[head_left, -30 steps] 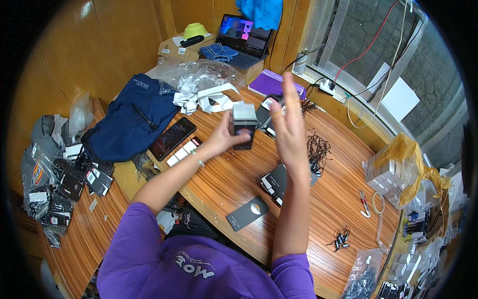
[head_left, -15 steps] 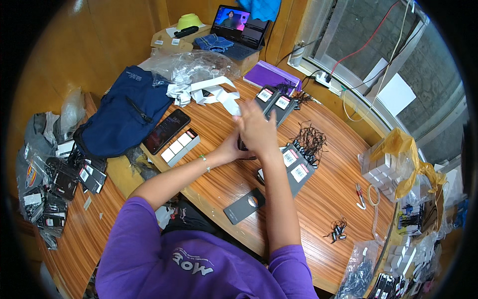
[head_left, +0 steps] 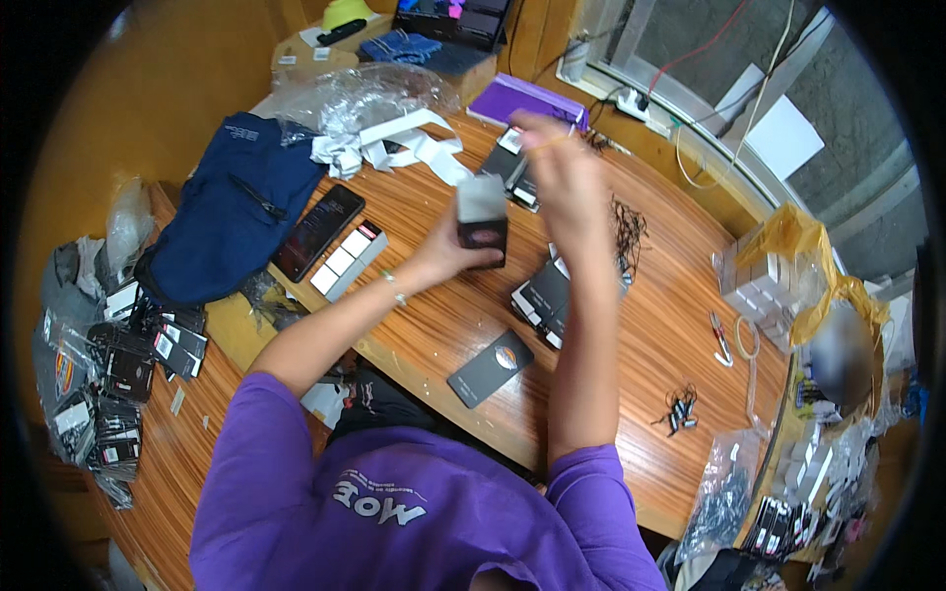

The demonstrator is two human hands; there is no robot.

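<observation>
My left hand (head_left: 443, 246) is closed around an upright stack of black hang tags (head_left: 483, 236), its pale grey top facing up. Up and to the right of that stack, my right hand (head_left: 564, 163) is raised and smeared by motion. A thin tan band, perhaps a rubber band (head_left: 552, 142), shows across its fingers. Behind this hand lie more tag stacks (head_left: 506, 158) with white labels. Partly covered by my right forearm is another pile of black tags (head_left: 544, 295), with black strings (head_left: 629, 236) beside it. One dark tag with an oval emblem (head_left: 490, 368) lies nearer me.
A phone (head_left: 317, 232) and a labelled grey box (head_left: 348, 259) lie left, beside a navy bag (head_left: 232, 212). Crumpled white strips (head_left: 409, 138) and a purple notebook (head_left: 527, 101) are at the back. Red-handled snips (head_left: 720, 338), small black cords (head_left: 680, 409) and bagged white boxes (head_left: 759, 320) are right.
My right hand has come off the stack, moving up and right. My left hand still holds the stack, now more upright and in plainer sight. The whole view has shifted slightly.
</observation>
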